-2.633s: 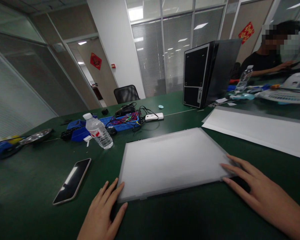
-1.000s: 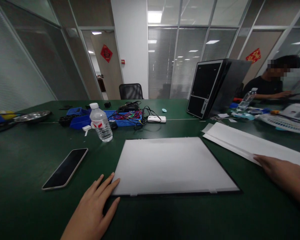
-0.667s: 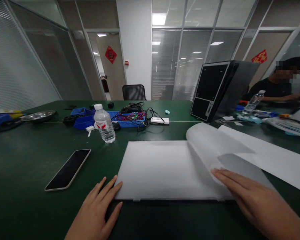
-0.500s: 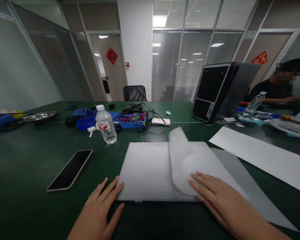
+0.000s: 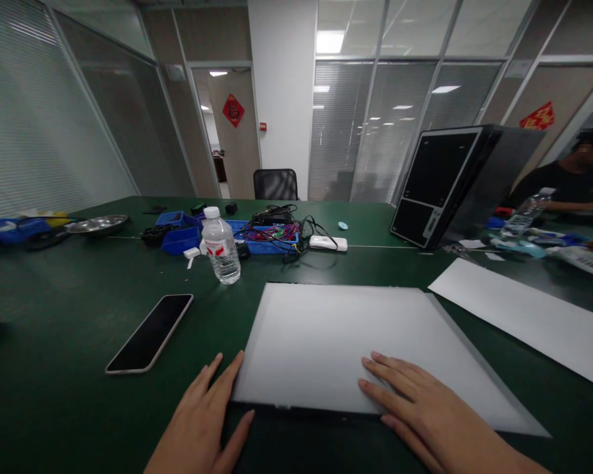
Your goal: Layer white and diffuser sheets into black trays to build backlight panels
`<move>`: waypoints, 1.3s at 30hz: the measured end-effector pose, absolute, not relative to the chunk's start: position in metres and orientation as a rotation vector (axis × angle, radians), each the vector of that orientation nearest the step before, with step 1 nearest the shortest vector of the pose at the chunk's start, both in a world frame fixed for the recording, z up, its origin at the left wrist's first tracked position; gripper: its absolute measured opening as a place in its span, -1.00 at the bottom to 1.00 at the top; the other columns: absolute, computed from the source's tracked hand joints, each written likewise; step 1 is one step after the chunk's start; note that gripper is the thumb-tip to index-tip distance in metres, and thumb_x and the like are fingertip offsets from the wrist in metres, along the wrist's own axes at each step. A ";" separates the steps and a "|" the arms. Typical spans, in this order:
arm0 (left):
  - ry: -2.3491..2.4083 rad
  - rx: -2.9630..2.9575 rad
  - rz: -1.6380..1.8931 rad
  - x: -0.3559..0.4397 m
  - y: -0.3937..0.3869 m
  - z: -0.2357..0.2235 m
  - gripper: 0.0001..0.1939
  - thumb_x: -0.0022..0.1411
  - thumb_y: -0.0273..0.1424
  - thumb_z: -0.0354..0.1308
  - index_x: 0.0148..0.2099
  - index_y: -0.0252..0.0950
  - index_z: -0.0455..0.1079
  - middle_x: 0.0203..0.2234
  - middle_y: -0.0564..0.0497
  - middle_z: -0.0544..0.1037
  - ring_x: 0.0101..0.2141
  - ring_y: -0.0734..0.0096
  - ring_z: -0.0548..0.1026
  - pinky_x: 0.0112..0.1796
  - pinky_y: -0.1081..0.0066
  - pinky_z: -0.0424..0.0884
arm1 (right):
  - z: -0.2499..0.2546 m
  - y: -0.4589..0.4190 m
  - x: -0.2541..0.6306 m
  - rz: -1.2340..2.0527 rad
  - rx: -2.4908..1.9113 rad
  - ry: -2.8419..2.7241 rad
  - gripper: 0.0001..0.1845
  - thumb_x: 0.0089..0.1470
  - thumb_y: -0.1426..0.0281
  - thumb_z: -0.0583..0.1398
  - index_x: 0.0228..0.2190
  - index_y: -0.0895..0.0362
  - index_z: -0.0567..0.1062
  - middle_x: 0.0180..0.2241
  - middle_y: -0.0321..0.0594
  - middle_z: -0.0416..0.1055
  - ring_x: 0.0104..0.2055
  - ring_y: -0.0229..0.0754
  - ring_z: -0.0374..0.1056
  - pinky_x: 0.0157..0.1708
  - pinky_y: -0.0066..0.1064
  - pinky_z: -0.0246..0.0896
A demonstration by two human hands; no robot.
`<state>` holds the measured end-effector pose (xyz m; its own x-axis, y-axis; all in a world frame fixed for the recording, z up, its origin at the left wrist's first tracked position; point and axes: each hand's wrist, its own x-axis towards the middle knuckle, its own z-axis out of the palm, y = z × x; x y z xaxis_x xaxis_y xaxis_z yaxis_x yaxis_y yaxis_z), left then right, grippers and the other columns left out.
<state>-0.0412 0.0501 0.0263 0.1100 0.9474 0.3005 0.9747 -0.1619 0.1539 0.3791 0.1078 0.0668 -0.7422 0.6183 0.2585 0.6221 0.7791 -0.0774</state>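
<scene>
Your right hand (image 5: 425, 411) lies on the white sheet (image 5: 306, 329), its fingers slightly spread over the near part. Your left hand (image 5: 197, 418) has its fingers a little apart and thumb out wide, fingertips at the sheet's left edge. A dark rim (image 5: 326, 413) shows along the near edge between your hands; the sheet's grey right margin runs out past your right fingers to a near corner. Green tabletop (image 5: 64, 316) separates your left fingertips from the phone (image 5: 151, 334) on their left. Beyond those fingertips stands a capped clear bottle (image 5: 221, 250); how full, you cannot tell. Farther out, a blue tray (image 5: 271, 249) holds tangled wires (image 5: 282, 232). Beyond your right fingers, a long white strip (image 5: 528, 319) lies just beside the sheet's far right corner.
</scene>
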 end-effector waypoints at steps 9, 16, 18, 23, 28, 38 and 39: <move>-1.872 -2.398 -0.410 -0.040 0.054 0.031 -0.39 0.43 -0.09 0.14 0.47 0.14 0.26 0.42 0.07 0.33 0.37 -0.22 0.32 0.21 -0.30 0.44 | 0.073 0.106 0.382 0.218 -0.912 -2.761 -0.12 0.29 -0.05 0.24 0.49 -0.12 0.14 0.46 -0.15 0.11 0.43 0.09 0.21 0.36 -0.08 0.26; -1.854 -2.390 -0.422 -0.040 0.053 0.030 -0.38 0.45 -0.08 0.11 0.49 0.10 0.22 0.43 0.08 0.31 0.39 -0.18 0.30 0.24 -0.27 0.43 | 0.079 0.177 0.476 -0.167 -1.459 -2.442 -0.26 0.40 0.00 0.08 0.44 0.07 0.26 0.41 0.03 0.25 0.38 0.18 0.29 0.35 0.09 0.21; -1.857 -2.377 -0.422 -0.039 0.053 0.030 -0.37 0.46 -0.09 0.10 0.50 0.06 0.21 0.42 0.07 0.33 0.39 -0.16 0.30 0.25 -0.25 0.42 | 0.084 0.199 0.521 -0.221 -1.685 -2.314 -0.27 0.42 0.04 0.05 0.41 0.20 0.31 0.39 0.13 0.26 0.38 0.20 0.28 0.37 -0.01 0.15; -1.831 -2.375 -0.338 -0.036 0.054 0.036 -0.43 0.48 -0.11 0.06 0.48 0.05 0.27 0.42 0.07 0.32 0.38 -0.14 0.31 0.23 -0.23 0.45 | 0.077 0.217 0.615 -0.155 -1.983 -2.091 -0.28 0.46 0.06 -0.12 0.13 0.29 0.58 0.22 0.20 0.46 0.25 0.23 0.43 0.19 -0.08 0.32; -1.827 -2.375 -0.315 -0.033 0.053 0.040 -0.43 0.49 -0.13 0.05 0.47 0.04 0.27 0.41 0.08 0.34 0.38 -0.11 0.31 0.23 -0.20 0.46 | 0.062 0.217 0.644 -0.155 -2.154 -2.002 -0.28 0.43 0.04 -0.12 0.04 0.26 0.62 0.05 0.24 0.58 0.00 0.32 0.56 -0.04 0.04 0.45; -1.866 -2.375 -0.404 -0.034 0.053 0.035 -0.42 0.48 -0.09 0.05 0.47 0.02 0.28 0.40 0.07 0.37 0.38 -0.13 0.32 0.25 -0.23 0.43 | 0.105 0.170 0.524 -0.445 -2.032 -2.172 -0.46 0.39 0.14 -0.01 0.07 0.12 0.63 0.05 0.01 0.61 -0.13 0.15 0.59 -0.25 -0.11 0.48; -1.868 -2.372 -0.414 -0.033 0.053 0.036 -0.42 0.48 -0.09 0.05 0.47 0.02 0.29 0.40 0.06 0.37 0.38 -0.13 0.32 0.25 -0.24 0.43 | 0.104 0.159 0.504 -0.466 -1.888 -2.253 -0.50 0.39 0.19 0.00 0.05 0.09 0.64 0.04 -0.05 0.63 -0.11 0.10 0.60 -0.23 -0.14 0.51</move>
<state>-0.0330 0.0531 0.0362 0.2133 0.9394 0.2685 0.9649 -0.2456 0.0928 0.5040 0.1595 0.1037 -0.1871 0.9281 0.3219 0.9797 0.1521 0.1307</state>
